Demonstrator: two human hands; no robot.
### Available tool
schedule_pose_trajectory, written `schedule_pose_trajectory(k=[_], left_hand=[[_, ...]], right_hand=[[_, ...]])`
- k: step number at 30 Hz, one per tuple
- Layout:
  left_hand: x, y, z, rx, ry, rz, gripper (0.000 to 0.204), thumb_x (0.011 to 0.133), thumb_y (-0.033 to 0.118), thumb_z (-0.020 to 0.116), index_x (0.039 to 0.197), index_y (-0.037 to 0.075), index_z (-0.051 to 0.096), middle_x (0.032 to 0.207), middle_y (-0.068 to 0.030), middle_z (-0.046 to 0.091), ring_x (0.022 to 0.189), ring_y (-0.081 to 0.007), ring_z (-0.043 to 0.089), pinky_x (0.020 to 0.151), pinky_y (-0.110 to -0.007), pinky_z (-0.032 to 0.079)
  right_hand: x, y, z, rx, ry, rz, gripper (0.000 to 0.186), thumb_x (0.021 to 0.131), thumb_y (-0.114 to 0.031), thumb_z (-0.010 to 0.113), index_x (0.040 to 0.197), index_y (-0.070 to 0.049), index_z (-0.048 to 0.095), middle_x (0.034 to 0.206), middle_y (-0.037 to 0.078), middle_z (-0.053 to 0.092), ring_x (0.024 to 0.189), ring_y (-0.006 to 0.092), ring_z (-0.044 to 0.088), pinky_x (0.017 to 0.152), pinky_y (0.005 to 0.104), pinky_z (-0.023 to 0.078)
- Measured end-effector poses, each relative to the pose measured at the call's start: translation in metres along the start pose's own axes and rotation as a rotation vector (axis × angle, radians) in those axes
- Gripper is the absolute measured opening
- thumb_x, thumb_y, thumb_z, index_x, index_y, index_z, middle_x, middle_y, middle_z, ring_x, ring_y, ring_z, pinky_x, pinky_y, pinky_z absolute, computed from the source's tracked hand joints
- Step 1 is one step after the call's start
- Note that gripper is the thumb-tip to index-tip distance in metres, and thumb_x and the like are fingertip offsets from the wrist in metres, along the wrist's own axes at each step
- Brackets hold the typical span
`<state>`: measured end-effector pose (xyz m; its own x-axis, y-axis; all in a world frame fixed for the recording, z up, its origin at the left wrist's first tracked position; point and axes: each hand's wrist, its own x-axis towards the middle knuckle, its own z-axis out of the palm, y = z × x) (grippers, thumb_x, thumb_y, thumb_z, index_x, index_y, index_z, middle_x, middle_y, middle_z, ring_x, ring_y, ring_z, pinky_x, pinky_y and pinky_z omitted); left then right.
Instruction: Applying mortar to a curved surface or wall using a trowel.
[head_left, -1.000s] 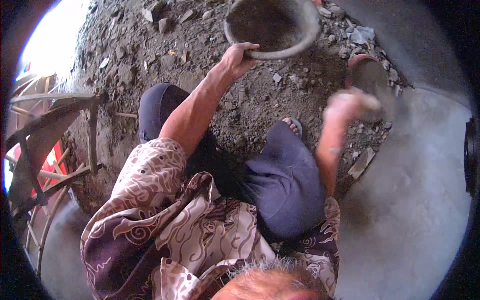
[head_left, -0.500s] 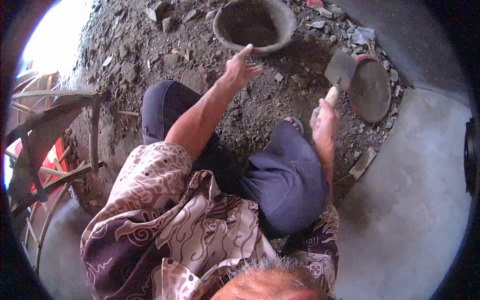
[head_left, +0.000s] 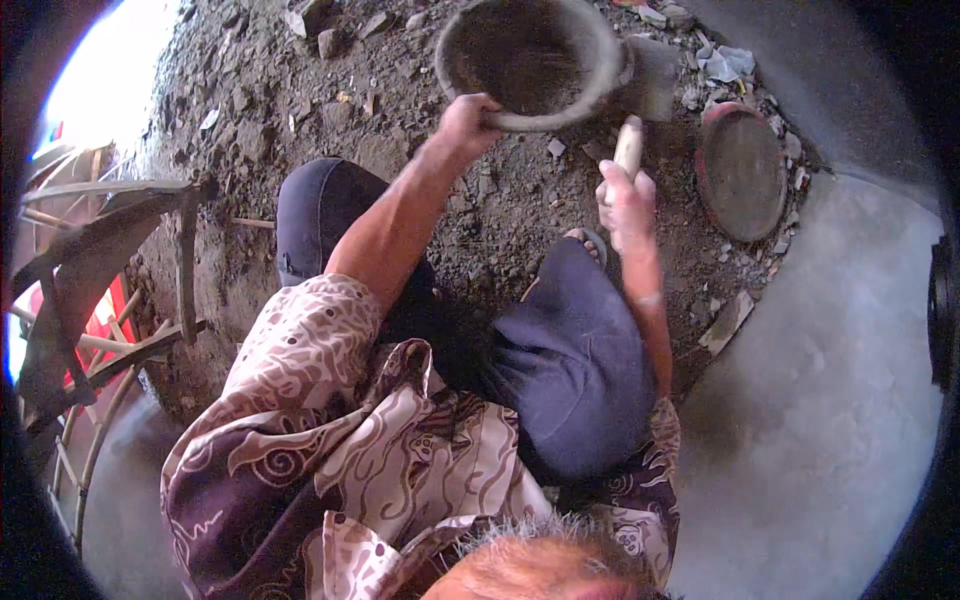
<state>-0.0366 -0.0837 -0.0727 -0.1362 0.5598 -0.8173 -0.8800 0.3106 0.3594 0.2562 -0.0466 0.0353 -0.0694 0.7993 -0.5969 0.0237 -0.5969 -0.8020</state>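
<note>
A round grey mortar basin [head_left: 610,62] sits on the dirt ahead of me, its inside dark and soiled. My left hand [head_left: 470,122] is closed on its near rim, the fingers curled over the edge. In my right hand [head_left: 628,205] is the pale wooden handle of a trowel [head_left: 628,150]. The trowel's flat grey blade points away from me, close beside the basin's right side; motion blurs it, and I cannot tell whether it touches the basin.
A shallow red-rimmed round pan [head_left: 742,172] lies to the right among stone chips. Crumpled plastic [head_left: 728,64] lies beyond it. Smooth grey concrete [head_left: 820,400] borders the rubble on the right. A bamboo and wood frame [head_left: 110,270] stands at the left.
My left hand has gone from open near the rim to gripping it, and the basin looks tipped. My right hand has swung the trowel leftward, from beside the red-rimmed pan to the basin's side.
</note>
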Motion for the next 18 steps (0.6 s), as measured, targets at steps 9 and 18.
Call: schedule_pose_trajectory(k=[9,18], left_hand=[[0.000,0.031,0.010,0.466,-0.083,0.049,0.005,0.081,0.011,0.064,0.081,0.009,0.059,0.076,-0.0042,0.057,0.068,-0.0196,0.056,0.059,-0.035,0.051],[-0.007,0.033,0.004,0.304,0.077,0.319,0.073,0.079,0.040,0.082,0.122,-0.012,0.053,0.110,-0.0264,0.063,0.082,-0.0369,0.067,0.069,-0.048,0.061]], right_hand=[[0.008,0.026,0.000,0.269,0.262,0.012,0.028,0.089,-0.028,0.066,0.076,-0.011,0.048,0.057,-0.001,0.046,0.038,0.0091,0.039,0.034,0.0246,0.030],[-0.015,0.071,-0.030,0.318,0.004,0.119,0.028,0.090,-0.029,0.064,0.083,-0.006,0.049,0.061,0.003,0.049,0.039,0.0103,0.040,0.034,0.0241,0.027]])
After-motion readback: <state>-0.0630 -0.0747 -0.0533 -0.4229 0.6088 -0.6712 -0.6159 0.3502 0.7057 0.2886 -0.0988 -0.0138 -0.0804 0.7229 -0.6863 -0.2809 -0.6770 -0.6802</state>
